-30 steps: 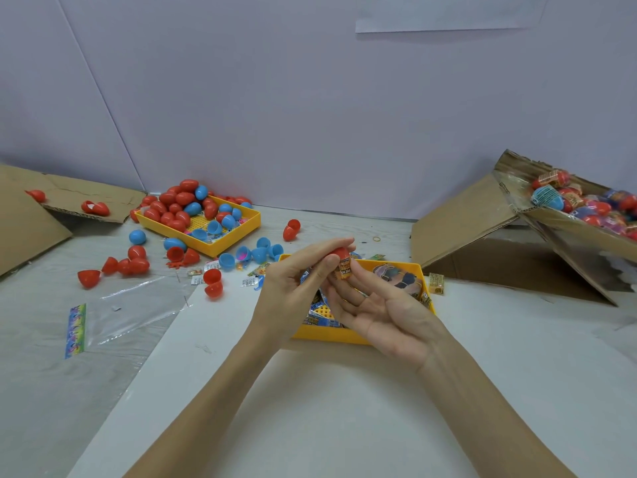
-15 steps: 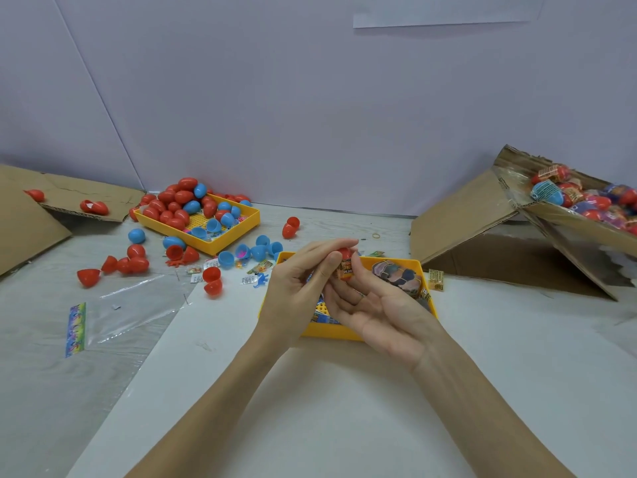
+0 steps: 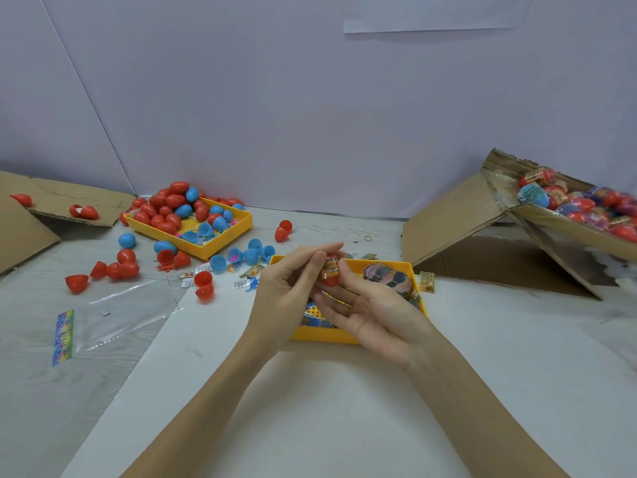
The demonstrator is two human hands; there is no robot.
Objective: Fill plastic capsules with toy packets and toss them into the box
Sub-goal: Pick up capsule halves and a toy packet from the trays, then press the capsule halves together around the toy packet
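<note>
A red capsule half (image 3: pixel 330 279) with an orange toy packet (image 3: pixel 331 266) sticking out of it sits between my hands, above the near yellow tray (image 3: pixel 331 334). My left hand (image 3: pixel 289 288) pinches the packet and capsule from the left with thumb and fingers. My right hand (image 3: pixel 372 312) lies palm up beneath, its fingertips cradling the capsule. The tray holds more toy packets (image 3: pixel 387 279). The cardboard box (image 3: pixel 565 232) at the right, tilted toward me, holds several filled capsules (image 3: pixel 586 203).
A second yellow tray (image 3: pixel 203 251) at the back left holds red and blue capsule halves, with more scattered on the table (image 3: pixel 117 269) around it. An empty clear plastic bag (image 3: pixel 117 312) lies at left. Flat cardboard (image 3: pixel 20 232) sits at far left.
Both hands stay together over the near tray. My left fingers have shifted slightly on the packet, which sits a little deeper in the red capsule half.
</note>
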